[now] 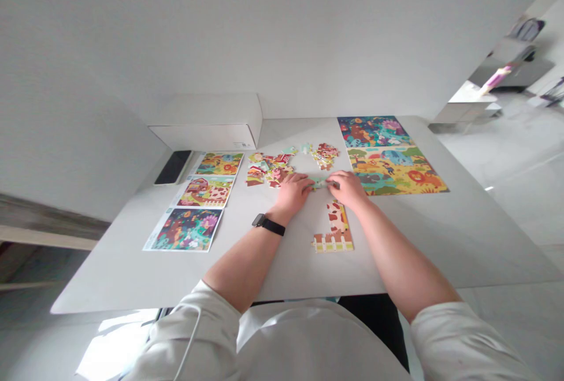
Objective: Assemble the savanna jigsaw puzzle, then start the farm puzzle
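Note:
My left hand (294, 190), with a black watch on its wrist, and my right hand (348, 186) meet at the middle of the white table (132, 275). Both pinch small pale green puzzle pieces (321, 183) between their fingertips, pressed together on the tabletop. A heap of loose colourful puzzle pieces (269, 169) lies just beyond my left hand, and a smaller heap (326, 154) beyond my right. A partly joined section with a fence and spotted animal (335, 229) lies under my right forearm.
A finished animal puzzle (388, 154) lies at the right back. Three picture sheets (200, 201) lie in a column at the left, a black phone (173, 167) beside them. A white box (211, 119) stands against the wall.

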A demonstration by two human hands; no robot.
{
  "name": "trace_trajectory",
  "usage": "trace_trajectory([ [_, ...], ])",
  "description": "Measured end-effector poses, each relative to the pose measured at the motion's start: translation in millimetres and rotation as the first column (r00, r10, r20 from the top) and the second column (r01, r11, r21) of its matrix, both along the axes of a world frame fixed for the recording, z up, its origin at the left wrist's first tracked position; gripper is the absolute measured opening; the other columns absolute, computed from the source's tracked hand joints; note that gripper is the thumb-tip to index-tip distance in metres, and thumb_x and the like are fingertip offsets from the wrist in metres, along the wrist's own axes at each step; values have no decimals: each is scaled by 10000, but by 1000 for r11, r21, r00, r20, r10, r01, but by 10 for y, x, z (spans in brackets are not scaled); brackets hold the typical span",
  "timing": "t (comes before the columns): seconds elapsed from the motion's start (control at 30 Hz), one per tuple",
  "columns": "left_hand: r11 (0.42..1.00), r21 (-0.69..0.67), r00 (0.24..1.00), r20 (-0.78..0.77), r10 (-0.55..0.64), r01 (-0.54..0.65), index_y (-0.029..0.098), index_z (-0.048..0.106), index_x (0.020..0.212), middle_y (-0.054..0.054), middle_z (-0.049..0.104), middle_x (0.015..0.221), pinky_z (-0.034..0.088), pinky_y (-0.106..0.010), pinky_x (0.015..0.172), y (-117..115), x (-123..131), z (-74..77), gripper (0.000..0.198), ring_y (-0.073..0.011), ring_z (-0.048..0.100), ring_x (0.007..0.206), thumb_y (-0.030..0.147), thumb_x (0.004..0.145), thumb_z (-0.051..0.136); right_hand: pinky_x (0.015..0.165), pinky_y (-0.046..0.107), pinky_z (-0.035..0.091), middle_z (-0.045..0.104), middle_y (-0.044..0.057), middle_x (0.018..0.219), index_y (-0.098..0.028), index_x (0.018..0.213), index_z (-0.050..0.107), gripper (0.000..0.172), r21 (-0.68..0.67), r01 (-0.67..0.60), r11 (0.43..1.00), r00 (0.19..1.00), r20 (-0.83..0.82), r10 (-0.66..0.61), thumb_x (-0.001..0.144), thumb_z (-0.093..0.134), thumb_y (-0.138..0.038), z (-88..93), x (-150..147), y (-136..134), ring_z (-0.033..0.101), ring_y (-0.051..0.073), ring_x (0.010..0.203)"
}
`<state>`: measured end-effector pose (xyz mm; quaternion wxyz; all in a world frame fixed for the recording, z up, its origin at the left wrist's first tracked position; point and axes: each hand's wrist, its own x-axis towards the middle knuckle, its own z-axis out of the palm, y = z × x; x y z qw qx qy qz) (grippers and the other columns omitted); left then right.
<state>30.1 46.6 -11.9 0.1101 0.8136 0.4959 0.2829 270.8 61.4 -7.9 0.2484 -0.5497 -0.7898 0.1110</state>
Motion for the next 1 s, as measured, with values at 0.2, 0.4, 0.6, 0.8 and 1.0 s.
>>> trace_trajectory([
  [0.2,1000,-8,998,-61,6,-7,261,836,1200,-99,749,1338,503,-488,1160,3,9,9,258,-301,648,1270,219,1004,673,1100,462,539,798,70,1257,-258,1093,853,220,0,-12,1000,999,38,12,920,731,-199,28,-17,-14,713,305,1161],
  [0.4,1000,-7,997,-80,2,-2,279,834,1218,-95,730,1366,489,-505,1173,2,18,-9,293,-304,620,1295,216,1014,633,1077,451,557,804,79,1242,-256,1081,863,222,21,-49,999,999,17,48,912,738,-184,3,-19,10,730,295,1116],
  [0.6,1000,-5,995,-99,-12,12,271,821,1250,-84,724,1392,495,-494,1165,-16,33,-2,367,-294,611,1289,135,1006,583,1082,456,561,808,75,1227,-262,1072,866,246,44,-72,996,997,-15,72,894,732,-156,-21,-6,21,727,294,1116],
  [0.8,1000,23,991,-134,5,-2,280,813,1256,-77,716,1418,499,-503,1165,-51,55,18,390,-299,600,1315,106,997,580,1088,453,561,810,71,1228,-256,1073,862,275,38,-80,996,996,-25,81,877,729,-117,-30,-15,34,728,287,1122],
  [1.0,998,54,990,-138,-17,25,252,809,1260,-97,726,1416,503,-509,1184,-73,72,51,411,-296,613,1323,73,997,550,1097,454,553,811,75,1231,-245,1079,856,277,33,-94,995,995,-27,95,886,717,-102,-26,-23,36,727,287,1132],
])
